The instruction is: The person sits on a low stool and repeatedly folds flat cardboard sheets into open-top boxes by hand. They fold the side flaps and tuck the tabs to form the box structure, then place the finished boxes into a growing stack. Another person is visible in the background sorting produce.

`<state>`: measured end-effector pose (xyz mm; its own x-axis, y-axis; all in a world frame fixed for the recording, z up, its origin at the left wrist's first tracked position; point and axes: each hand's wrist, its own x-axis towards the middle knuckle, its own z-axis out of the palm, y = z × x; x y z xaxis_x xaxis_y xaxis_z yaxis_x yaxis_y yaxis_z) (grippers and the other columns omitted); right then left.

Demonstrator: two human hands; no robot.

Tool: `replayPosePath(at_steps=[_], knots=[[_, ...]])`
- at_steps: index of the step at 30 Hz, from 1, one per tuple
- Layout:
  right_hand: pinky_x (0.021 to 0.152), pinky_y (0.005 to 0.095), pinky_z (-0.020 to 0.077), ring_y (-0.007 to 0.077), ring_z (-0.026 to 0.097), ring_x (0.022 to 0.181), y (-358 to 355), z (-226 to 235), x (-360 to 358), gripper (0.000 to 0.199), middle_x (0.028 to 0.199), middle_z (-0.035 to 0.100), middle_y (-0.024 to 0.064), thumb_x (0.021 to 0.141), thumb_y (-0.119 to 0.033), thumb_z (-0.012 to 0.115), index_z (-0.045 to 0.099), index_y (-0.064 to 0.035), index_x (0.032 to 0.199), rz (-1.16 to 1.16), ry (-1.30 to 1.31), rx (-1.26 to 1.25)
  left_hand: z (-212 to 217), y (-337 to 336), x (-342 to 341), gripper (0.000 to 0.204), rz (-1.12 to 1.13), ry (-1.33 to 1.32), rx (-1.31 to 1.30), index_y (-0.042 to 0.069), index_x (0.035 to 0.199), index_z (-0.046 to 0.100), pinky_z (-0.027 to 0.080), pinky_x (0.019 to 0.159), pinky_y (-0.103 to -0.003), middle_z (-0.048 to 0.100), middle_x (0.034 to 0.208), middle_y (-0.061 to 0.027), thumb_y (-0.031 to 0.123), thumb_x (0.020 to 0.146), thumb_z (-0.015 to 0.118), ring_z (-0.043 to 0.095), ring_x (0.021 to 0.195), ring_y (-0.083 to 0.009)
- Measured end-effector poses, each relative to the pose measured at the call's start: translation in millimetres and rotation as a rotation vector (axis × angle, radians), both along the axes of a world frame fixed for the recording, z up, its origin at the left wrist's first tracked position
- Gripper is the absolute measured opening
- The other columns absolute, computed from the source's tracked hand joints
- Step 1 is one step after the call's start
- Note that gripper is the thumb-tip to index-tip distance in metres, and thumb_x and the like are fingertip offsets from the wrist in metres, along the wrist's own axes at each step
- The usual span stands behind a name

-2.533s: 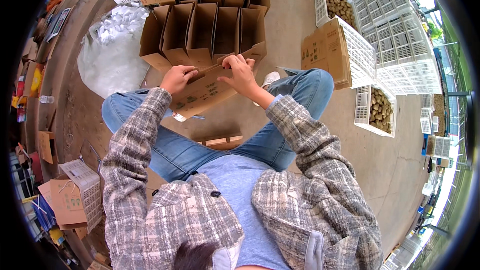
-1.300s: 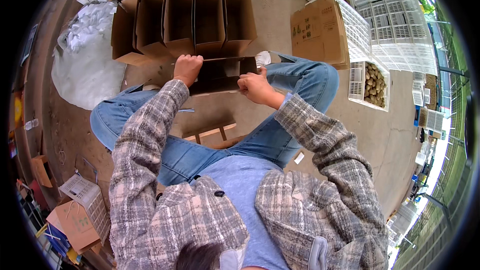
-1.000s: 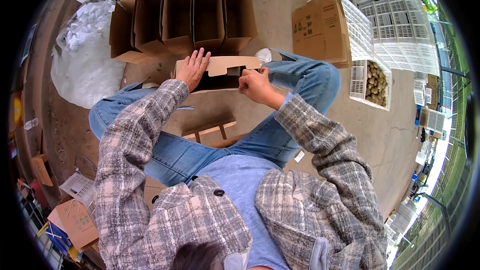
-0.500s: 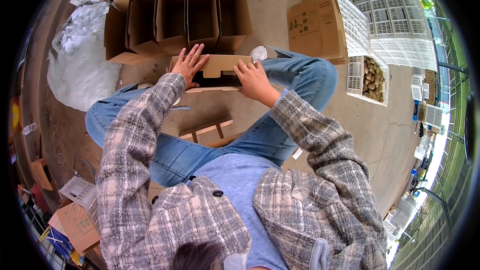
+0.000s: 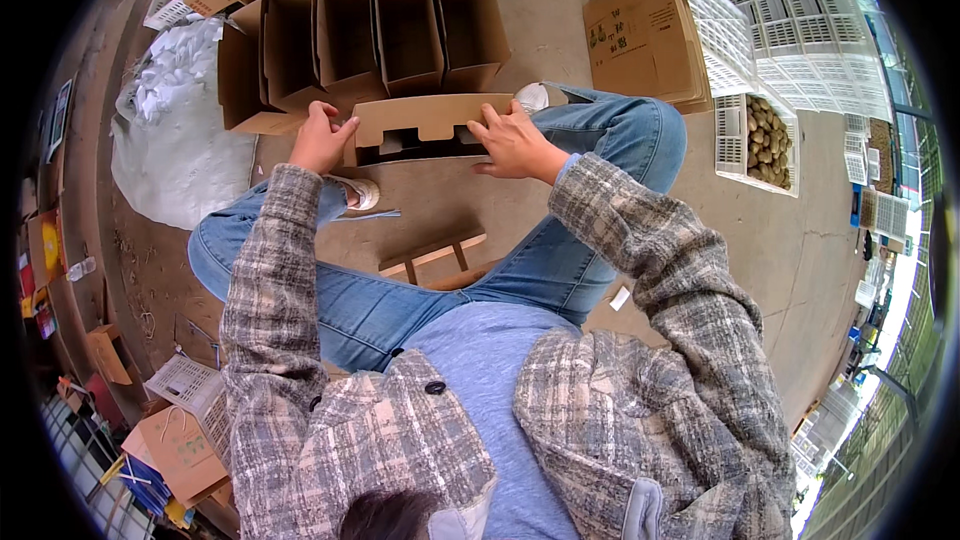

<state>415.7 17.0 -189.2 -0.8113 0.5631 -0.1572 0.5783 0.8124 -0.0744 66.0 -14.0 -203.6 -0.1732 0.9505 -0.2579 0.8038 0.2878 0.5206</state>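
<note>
Above the knees, the left hand (image 5: 320, 140) and right hand (image 5: 512, 143) each seemingly clasp an end of the brown cardboard box (image 5: 430, 125), before a row of open boxes (image 5: 370, 30).

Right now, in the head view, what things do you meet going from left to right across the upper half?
White plastic sheet → left hand → cardboard box being folded → right hand → flat carton → white crate of potatoes.
</note>
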Motion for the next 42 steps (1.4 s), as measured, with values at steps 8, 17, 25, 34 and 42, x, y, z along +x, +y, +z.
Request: replayPosePath(at_steps=[8, 17, 25, 34, 42], knots=[[0.091, 0.0517, 0.0385, 0.0295, 0.062, 0.098, -3, -16, 2, 0.062, 0.104, 0.058, 0.0187, 0.083, -0.06, 0.067, 0.064, -0.0056, 0.112, 0.01, 0.122, -0.004, -55, -17, 14, 0.038, -0.012, -0.823, -0.211, 0.001, 0.111, 0.059, 0.056, 0.076, -0.026, 0.061, 0.088, -0.0011, 0.024, 0.089, 0.079, 0.059, 0.077, -0.0097], [0.1, 0.0509, 0.0351, 0.0324, 0.054, 0.117, -9, -3, 1, 0.048, 0.122, 0.056, 0.0201, 0.089, -0.05, 0.064, 0.063, -0.0093, 0.114, 0.021, 0.325, -0.229, -24, -20, 79, 0.071, 0.061, 0.364, 0.09, 0.011, 0.12, 0.052, 0.048, 0.089, -0.044, 0.056, 0.116, -0.0106, 0.033, 0.066, 0.092, 0.053, 0.119, -0.0315], [0.091, 0.0401, 0.0484, 0.0281, 0.058, 0.109, 11, -76, 47, 0.021, 0.117, 0.06, 0.015, 0.094, -0.01, 0.046, 0.057, -0.0054, 0.111, -0.998, 1.064, -0.317, -79, -24, 70, 0.089, 0.198, -0.071, 0.049, 0.012, 0.136, 0.031, 0.048, 0.104, -0.048, 0.039, 0.139, -0.0217, 0.013, 0.068, 0.088, 0.053, 0.122, -0.0443], [0.083, 0.0301, 0.0521, 0.0116, 0.058, 0.098, -27, -18, 25, 0.017, 0.103, 0.06, 0.0028, 0.1, -0.015, 0.055, 0.061, -0.006, 0.114, -0.865, 0.825, -1.179, -62, -20, 62, 0.087, 0.228, -0.063, -0.18, 0.019, 0.137, 0.032, 0.049, 0.101, -0.048, 0.046, 0.139, -0.0175, 0.013, 0.07, 0.086, 0.054, 0.124, -0.0406], [0.109, 0.0408, 0.0367, 0.0368, 0.039, 0.129, -30, -42, 15, 0.088, 0.135, 0.041, 0.0235, 0.07, -0.039, 0.091, 0.044, -0.0052, 0.137, -1.039, 0.487, -0.455, -83, -16, 37, 0.112, 0.084, -0.146, -0.106, 0.019, 0.15, 0.017, 0.047, 0.106, -0.047, 0.044, 0.139, -0.0242, 0.016, 0.066, 0.091, 0.055, 0.123, -0.0418]])
